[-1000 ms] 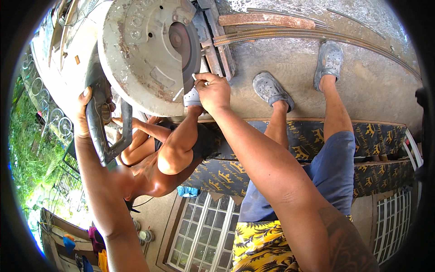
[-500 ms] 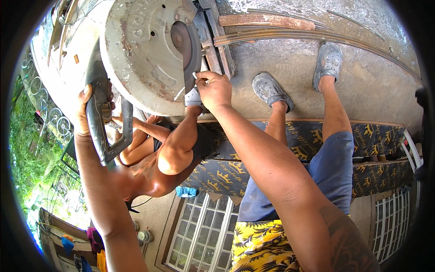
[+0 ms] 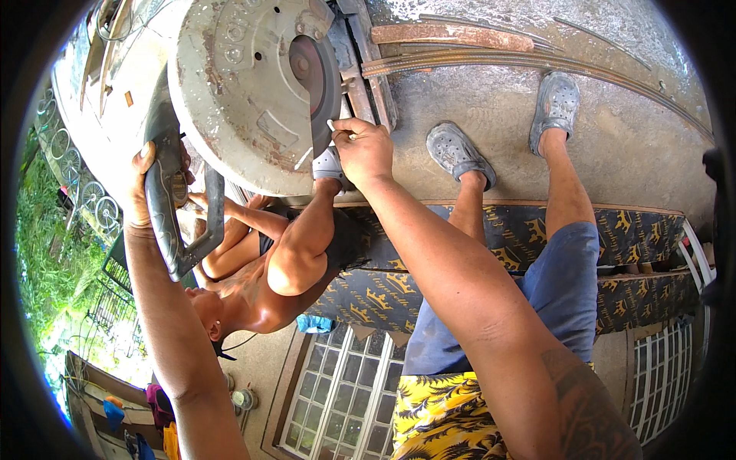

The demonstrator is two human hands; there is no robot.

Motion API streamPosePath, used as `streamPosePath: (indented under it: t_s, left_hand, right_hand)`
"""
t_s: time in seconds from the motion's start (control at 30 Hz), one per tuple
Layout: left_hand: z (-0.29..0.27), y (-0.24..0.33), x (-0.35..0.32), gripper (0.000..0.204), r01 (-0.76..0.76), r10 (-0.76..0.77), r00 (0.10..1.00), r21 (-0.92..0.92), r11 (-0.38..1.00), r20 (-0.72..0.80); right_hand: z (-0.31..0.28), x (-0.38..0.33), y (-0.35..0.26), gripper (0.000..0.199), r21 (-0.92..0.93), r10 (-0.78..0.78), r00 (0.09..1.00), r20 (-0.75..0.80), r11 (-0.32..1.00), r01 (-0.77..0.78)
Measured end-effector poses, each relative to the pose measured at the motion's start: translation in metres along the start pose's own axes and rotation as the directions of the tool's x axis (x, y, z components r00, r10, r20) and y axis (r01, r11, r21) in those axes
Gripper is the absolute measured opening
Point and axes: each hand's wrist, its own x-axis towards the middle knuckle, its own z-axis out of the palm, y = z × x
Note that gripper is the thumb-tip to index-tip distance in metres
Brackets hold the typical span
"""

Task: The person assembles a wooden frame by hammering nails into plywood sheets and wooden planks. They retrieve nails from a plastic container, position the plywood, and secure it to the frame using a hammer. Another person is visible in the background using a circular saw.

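Note:
A chop saw with a worn, grey-white round guard [image 3: 230, 100] fills the upper left. Its cutting disc [image 3: 325, 92] shows at the guard's right side. My left hand [image 3: 146, 172] is wrapped round the saw's black loop handle [image 3: 170, 192], with its thumb on the near side. My right hand [image 3: 364, 152] is closed in a pinch beside the disc's lower edge. A short white stick [image 3: 331, 125] pokes out between its thumb and fingers; whether it is chalk or a cigarette I cannot tell. A thin pale streak [image 3: 304, 158] shows at the guard's lower right.
Another person [image 3: 261, 307] squats just beyond the handle, with an arm and a foot near the saw. Long thin metal bars [image 3: 491, 60] and a rusty flat bar [image 3: 452, 36] lie on the concrete floor [image 3: 491, 100]. My grey clogs [image 3: 458, 156] stand right of the saw's metal base [image 3: 368, 77].
Both hands keep their grips and places, with my right hand shifted only very slightly. The squatting person's head has turned a little.

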Motion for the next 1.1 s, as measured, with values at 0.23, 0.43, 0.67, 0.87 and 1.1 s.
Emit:
streamPosePath:
  t_s: [0.23,0.43,0.67,0.87,1.1]
  left_hand:
    - [0.004,0.000,-0.003,0.078,0.034,-0.036,0.998,-0.044,0.998,-0.054]
    - [0.000,-0.004,0.000,0.081,0.026,-0.029,0.998,-0.042,0.999,-0.063]
    - [0.004,-0.002,-0.002,0.075,-0.005,0.003,1.000,-0.109,0.994,-0.017]
    - [0.000,-0.003,0.002,0.080,0.063,-0.064,0.997,-0.041,0.997,-0.036]
    - [-0.006,-0.007,0.004,0.077,0.029,-0.030,0.999,-0.051,0.998,-0.012]
  right_hand:
    - [0.000,-0.002,0.000,0.015,0.006,-0.003,1.000,0.002,1.000,0.003]
    - [0.001,0.000,0.000,0.015,0.009,-0.003,1.000,-0.023,1.000,0.003]
    - [-0.001,-0.003,-0.001,0.016,-0.042,-0.002,1.000,0.006,0.999,0.002]
    - [-0.002,-0.005,-0.003,0.016,-0.082,-0.023,1.000,0.001,0.996,0.023]
    - [-0.001,-0.004,-0.004,0.016,-0.082,-0.039,0.999,-0.013,0.996,0.038]
